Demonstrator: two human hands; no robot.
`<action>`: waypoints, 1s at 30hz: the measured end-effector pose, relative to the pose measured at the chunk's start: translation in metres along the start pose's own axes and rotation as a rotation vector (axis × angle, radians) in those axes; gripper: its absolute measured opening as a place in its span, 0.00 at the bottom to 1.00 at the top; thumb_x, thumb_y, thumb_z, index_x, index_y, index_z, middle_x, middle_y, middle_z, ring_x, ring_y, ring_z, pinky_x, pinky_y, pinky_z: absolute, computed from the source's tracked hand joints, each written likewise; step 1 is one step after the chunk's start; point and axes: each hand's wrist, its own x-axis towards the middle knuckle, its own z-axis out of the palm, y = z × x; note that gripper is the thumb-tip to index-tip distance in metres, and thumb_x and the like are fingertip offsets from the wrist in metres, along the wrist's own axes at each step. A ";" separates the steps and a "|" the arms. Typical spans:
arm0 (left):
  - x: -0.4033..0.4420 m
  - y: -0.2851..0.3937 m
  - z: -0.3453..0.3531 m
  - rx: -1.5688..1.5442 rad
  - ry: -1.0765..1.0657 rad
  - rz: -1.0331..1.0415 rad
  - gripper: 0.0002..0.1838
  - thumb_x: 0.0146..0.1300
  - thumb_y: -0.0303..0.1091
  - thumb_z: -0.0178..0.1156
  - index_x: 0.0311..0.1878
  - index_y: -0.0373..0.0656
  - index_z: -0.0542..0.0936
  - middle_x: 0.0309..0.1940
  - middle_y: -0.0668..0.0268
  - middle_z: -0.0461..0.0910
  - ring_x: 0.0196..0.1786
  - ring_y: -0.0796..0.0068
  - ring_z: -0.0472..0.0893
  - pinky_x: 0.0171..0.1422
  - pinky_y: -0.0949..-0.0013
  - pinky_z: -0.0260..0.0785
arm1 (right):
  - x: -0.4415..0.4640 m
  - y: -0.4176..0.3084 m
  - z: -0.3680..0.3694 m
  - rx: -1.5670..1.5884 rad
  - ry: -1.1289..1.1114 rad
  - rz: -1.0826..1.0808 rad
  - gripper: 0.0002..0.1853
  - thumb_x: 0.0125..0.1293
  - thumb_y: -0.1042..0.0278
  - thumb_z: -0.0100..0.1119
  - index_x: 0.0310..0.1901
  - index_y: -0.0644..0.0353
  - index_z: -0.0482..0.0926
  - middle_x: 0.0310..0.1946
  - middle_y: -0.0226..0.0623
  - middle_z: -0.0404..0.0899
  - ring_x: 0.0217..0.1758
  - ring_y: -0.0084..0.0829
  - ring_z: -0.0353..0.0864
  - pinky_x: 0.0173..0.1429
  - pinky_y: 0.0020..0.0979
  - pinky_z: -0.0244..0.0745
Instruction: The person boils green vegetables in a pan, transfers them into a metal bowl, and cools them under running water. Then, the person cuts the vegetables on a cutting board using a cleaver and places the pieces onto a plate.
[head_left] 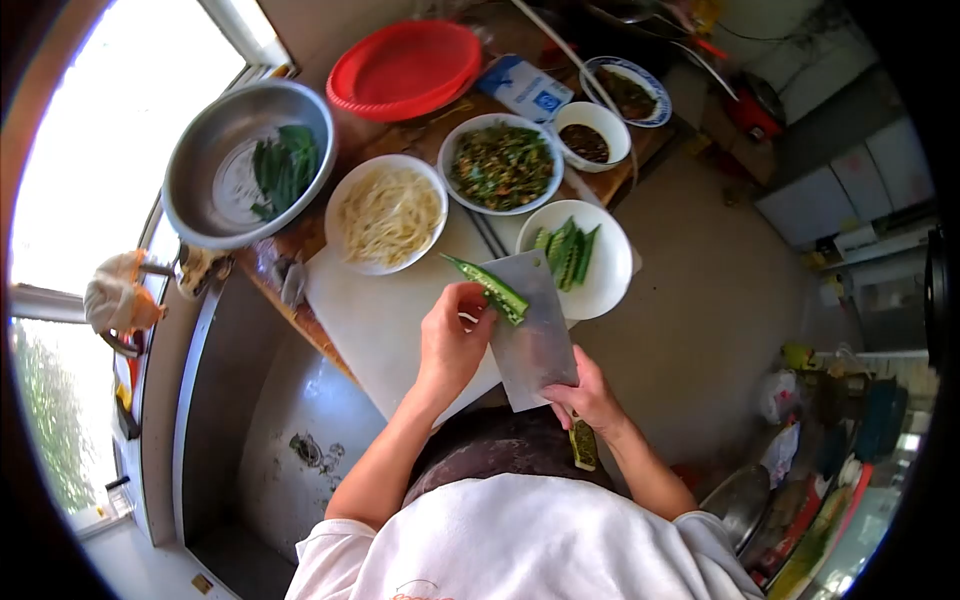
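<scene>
A halved okra pod (492, 290), its seedy cut face showing, is pinched in the fingers of my left hand (455, 335) beside a cleaver. My right hand (588, 395) grips that cleaver (535, 345) low on its wide blade, near the patterned handle (583, 445). Several cut okra pieces (570, 255) lie on the white plate (610, 280) just beyond the blade. Under both hands is a white cutting board (350, 315), and dark chopsticks (487, 233) lie near its far side.
Around the board stand a bowl of pale strands (390, 213), a bowl of chopped greens (502, 165), a bowl of dark sauce (585, 143) and a steel basin (190, 165) with green pods. A red plastic basin (405, 68) sits behind. The sink (290, 420) is at left.
</scene>
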 end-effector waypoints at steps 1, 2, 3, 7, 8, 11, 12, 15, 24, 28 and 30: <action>0.007 0.006 0.011 0.019 -0.024 0.054 0.14 0.55 0.20 0.64 0.44 0.38 0.76 0.36 0.65 0.81 0.34 0.76 0.80 0.39 0.72 0.73 | -0.005 -0.005 -0.006 0.024 0.047 -0.019 0.24 0.56 0.80 0.59 0.55 0.66 0.64 0.31 0.35 0.74 0.13 0.21 0.69 0.15 0.22 0.65; 0.015 0.012 0.021 0.041 -0.048 0.106 0.13 0.54 0.20 0.64 0.44 0.38 0.76 0.35 0.65 0.80 0.33 0.75 0.79 0.38 0.72 0.73 | -0.008 -0.007 -0.015 0.034 0.079 -0.047 0.24 0.56 0.81 0.58 0.55 0.66 0.64 0.33 0.36 0.74 0.13 0.21 0.69 0.15 0.22 0.65; 0.022 0.016 0.029 0.091 -0.058 0.182 0.12 0.54 0.20 0.64 0.42 0.39 0.76 0.34 0.64 0.79 0.33 0.71 0.79 0.38 0.69 0.73 | -0.009 -0.008 -0.024 0.032 0.092 -0.073 0.24 0.56 0.81 0.57 0.55 0.66 0.64 0.33 0.37 0.75 0.13 0.21 0.69 0.15 0.22 0.65; 0.052 0.016 0.061 0.314 -0.064 0.538 0.12 0.50 0.21 0.63 0.39 0.43 0.79 0.33 0.62 0.75 0.38 0.59 0.76 0.41 0.60 0.71 | -0.011 -0.015 -0.049 0.052 0.188 -0.137 0.23 0.57 0.82 0.54 0.56 0.67 0.64 0.34 0.37 0.75 0.13 0.22 0.68 0.15 0.23 0.66; 0.058 0.019 0.066 0.375 -0.083 0.632 0.12 0.50 0.21 0.62 0.40 0.43 0.79 0.34 0.62 0.75 0.39 0.59 0.76 0.42 0.60 0.71 | -0.009 -0.017 -0.052 0.062 0.220 -0.146 0.23 0.57 0.83 0.54 0.56 0.67 0.64 0.33 0.37 0.75 0.13 0.22 0.68 0.16 0.23 0.66; 0.071 0.020 0.081 0.529 -0.210 0.785 0.17 0.49 0.22 0.62 0.45 0.47 0.81 0.39 0.65 0.75 0.44 0.61 0.74 0.48 0.59 0.69 | -0.002 -0.017 -0.062 0.048 0.240 -0.118 0.25 0.57 0.84 0.53 0.57 0.67 0.62 0.34 0.38 0.75 0.13 0.23 0.69 0.15 0.23 0.67; 0.074 0.021 0.087 0.567 -0.253 0.802 0.19 0.48 0.22 0.63 0.46 0.48 0.81 0.39 0.65 0.75 0.45 0.61 0.74 0.49 0.59 0.69 | -0.002 -0.018 -0.065 0.028 0.238 -0.105 0.24 0.57 0.83 0.53 0.57 0.67 0.62 0.33 0.37 0.75 0.13 0.23 0.69 0.15 0.24 0.67; 0.086 0.013 0.098 0.671 -0.351 0.867 0.20 0.48 0.24 0.61 0.47 0.50 0.82 0.40 0.68 0.75 0.47 0.63 0.73 0.51 0.60 0.66 | -0.005 -0.012 -0.073 0.004 0.241 -0.086 0.24 0.58 0.83 0.52 0.57 0.67 0.62 0.32 0.37 0.74 0.13 0.23 0.68 0.14 0.24 0.66; 0.087 0.025 0.068 0.578 -0.150 0.833 0.09 0.50 0.21 0.62 0.36 0.42 0.80 0.29 0.66 0.75 0.36 0.64 0.73 0.42 0.60 0.66 | -0.029 -0.028 -0.082 -0.122 0.476 -0.193 0.21 0.60 0.83 0.53 0.55 0.68 0.62 0.24 0.34 0.72 0.12 0.21 0.69 0.13 0.24 0.66; 0.080 0.014 -0.008 0.656 0.017 0.659 0.05 0.53 0.26 0.63 0.28 0.44 0.75 0.24 0.65 0.74 0.32 0.61 0.73 0.39 0.59 0.65 | -0.023 -0.025 -0.069 -0.097 0.382 -0.225 0.21 0.59 0.84 0.52 0.54 0.69 0.63 0.27 0.35 0.74 0.12 0.21 0.70 0.13 0.23 0.66; 0.084 0.003 -0.056 0.774 0.098 0.625 0.04 0.53 0.26 0.62 0.28 0.43 0.75 0.25 0.62 0.75 0.33 0.58 0.74 0.39 0.58 0.65 | -0.019 -0.028 -0.054 -0.085 0.327 -0.216 0.21 0.58 0.84 0.53 0.53 0.69 0.63 0.29 0.37 0.75 0.13 0.21 0.70 0.13 0.23 0.67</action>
